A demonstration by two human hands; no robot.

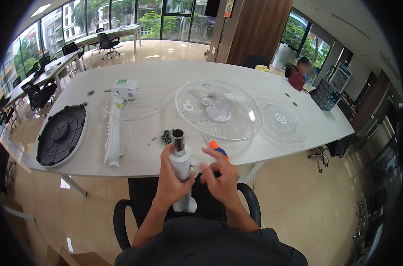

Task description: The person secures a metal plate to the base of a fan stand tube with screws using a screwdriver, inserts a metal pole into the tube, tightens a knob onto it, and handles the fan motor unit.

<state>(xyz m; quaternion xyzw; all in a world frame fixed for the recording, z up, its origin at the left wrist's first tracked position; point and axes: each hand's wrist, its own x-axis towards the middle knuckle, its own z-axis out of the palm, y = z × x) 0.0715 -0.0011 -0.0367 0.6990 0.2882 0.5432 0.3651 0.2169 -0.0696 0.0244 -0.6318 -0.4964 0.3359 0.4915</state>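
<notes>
The left hand (171,181) has fingers clamped round the white pole (181,166) at the tabletop's (152,82) six o'clock edge; the right hand (222,179) is at the pale knob (195,168), towards three o'clock – whether its fingers pinch, I cannot tell. Probably knob-tightening – next calls for a steady pole

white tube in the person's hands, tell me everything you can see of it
The white tube looks like smooth plastic, with a shiny, metallic, open-topped upper section and a flared lower end. It points upward by the near edge of the table. The left hand grips it; the right hand is at a small, blurred side knob.
</notes>
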